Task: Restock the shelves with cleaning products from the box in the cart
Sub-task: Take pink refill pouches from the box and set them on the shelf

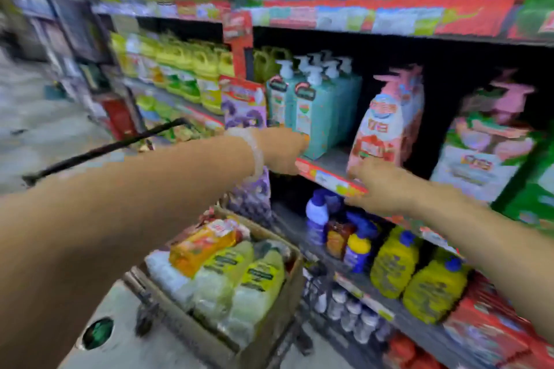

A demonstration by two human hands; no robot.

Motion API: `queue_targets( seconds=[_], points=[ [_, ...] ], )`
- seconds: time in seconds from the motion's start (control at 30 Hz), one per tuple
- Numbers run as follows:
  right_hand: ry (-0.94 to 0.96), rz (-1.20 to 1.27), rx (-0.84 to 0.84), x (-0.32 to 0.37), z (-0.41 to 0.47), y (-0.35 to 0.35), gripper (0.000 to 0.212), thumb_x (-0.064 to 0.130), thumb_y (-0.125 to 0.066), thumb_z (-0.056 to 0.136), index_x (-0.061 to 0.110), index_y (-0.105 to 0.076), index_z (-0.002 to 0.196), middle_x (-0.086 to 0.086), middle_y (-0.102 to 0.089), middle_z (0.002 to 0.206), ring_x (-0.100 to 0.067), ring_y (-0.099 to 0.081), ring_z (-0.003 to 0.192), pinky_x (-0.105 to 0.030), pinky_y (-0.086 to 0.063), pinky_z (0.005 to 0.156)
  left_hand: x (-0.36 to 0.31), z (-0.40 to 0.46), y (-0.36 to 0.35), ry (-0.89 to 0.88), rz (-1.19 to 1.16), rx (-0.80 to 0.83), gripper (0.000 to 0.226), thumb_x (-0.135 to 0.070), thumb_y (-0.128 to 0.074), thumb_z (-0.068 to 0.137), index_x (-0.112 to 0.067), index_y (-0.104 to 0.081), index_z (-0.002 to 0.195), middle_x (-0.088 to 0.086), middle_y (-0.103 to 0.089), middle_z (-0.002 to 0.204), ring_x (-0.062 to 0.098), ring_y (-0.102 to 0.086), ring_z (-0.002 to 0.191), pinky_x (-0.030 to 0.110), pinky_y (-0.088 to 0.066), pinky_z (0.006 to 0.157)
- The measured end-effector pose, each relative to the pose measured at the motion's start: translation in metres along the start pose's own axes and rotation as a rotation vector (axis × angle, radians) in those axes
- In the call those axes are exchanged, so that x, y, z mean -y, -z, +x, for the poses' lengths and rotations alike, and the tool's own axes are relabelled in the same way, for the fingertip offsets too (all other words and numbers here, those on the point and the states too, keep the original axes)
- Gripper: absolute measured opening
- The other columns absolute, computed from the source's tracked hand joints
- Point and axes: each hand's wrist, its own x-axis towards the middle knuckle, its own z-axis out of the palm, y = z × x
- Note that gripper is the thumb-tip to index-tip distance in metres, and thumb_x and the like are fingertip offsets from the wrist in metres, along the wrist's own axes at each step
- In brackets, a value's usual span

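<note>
Reaching: both arms were stretched out toward the middle shelf, and the whole shot was pretty blurry.
Left hand: the left hand was at the shelf's front edge, right at the base of the teal pump bottles. Fingertips seemed to meet the front bottle's lower corner, but the blur hid whether they were curled round it or just resting, so can't tell.
Left wrist: a pale bracelet sat just behind the hand.
Right hand: the right hand was lower on the same edge, fingers spread and fairly straight, laid over the red price strip. Nothing held in it.
Pink bottle: the pink pump bottle stood upright just above the right fingers, about touching them; couldn't say for sure.
Gap: bare shelf showed between the two hands' fingertips, teal bottles on one side, pink on the other.
Box: the cardboard box sat in the cart well below both hands, packed with yellow-green bottles and an orange pack on top.
Below the right fingers: blue-capped yellow bottles stood on the next shelf down.
</note>
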Motion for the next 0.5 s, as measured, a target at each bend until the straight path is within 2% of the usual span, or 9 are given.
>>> queue_targets(
  seconds=[0.1, 0.2, 0.27, 0.37, 0.5],
  points=[
    [0.140, 0.053, 0.077, 0.060, 0.041, -0.029, 0.045, 0.040, -0.057, 0.088, 0.012, -0.052, 0.124, -0.014, -0.052, 0.124, -0.032, -0.052, 0.114, -0.035, -0.045, 0.092, 0.064, -0.042, -0.050, 0.163, -0.084, 0.118, 0.035, -0.030, -0.054, 0.090, -0.007, -0.059, 0.117, 0.016, -0.061, 0.115, 0.033, -0.058, 0.109, 0.035, -0.044, 0.084],
    [0.235, 0.137, 0.168, 0.123, 0.080, -0.048, 0.040, 0.042, -0.055, 0.089, 0.006, -0.053, 0.108, -0.013, -0.048, 0.106, -0.033, -0.053, 0.102, -0.038, -0.045, 0.082, 0.120, -0.082, -0.094, 0.330, -0.140, 0.258, 0.042, -0.033, -0.056, 0.091, -0.009, -0.056, 0.125, 0.011, -0.061, 0.122, 0.030, -0.057, 0.113, 0.035, -0.048, 0.090],
    [0.271, 0.172, 0.223, 0.163, 0.108, -0.060, 0.036, 0.040, -0.055, 0.091, 0.009, -0.051, 0.108, -0.014, -0.049, 0.110, -0.032, -0.052, 0.104, -0.036, -0.043, 0.077, 0.154, -0.104, -0.126, 0.439, -0.146, 0.312, 0.045, -0.035, -0.056, 0.091, -0.010, -0.053, 0.129, 0.009, -0.060, 0.125, 0.029, -0.057, 0.113, 0.036, -0.048, 0.093],
    [0.320, 0.254, 0.270, 0.220, 0.154, -0.083, 0.045, 0.031, -0.057, 0.091, 0.009, -0.047, 0.128, -0.015, -0.050, 0.128, -0.032, -0.051, 0.116, -0.035, -0.043, 0.087, 0.205, -0.125, -0.177, 0.518, -0.182, 0.404, 0.046, -0.035, -0.054, 0.092, -0.009, -0.052, 0.130, 0.011, -0.058, 0.128, 0.028, -0.055, 0.117, 0.037, -0.046, 0.098],
    [0.237, 0.352, 0.377, 0.291, 0.223, -0.131, 0.040, 0.032, -0.058, 0.087, 0.007, -0.056, 0.118, -0.017, -0.058, 0.121, -0.034, -0.056, 0.112, -0.039, -0.048, 0.092, 0.272, -0.128, -0.247, 0.559, -0.301, 0.485, 0.048, -0.037, -0.052, 0.093, -0.006, -0.051, 0.130, 0.012, -0.056, 0.130, 0.029, -0.053, 0.119, 0.037, -0.045, 0.098]
  ],
)
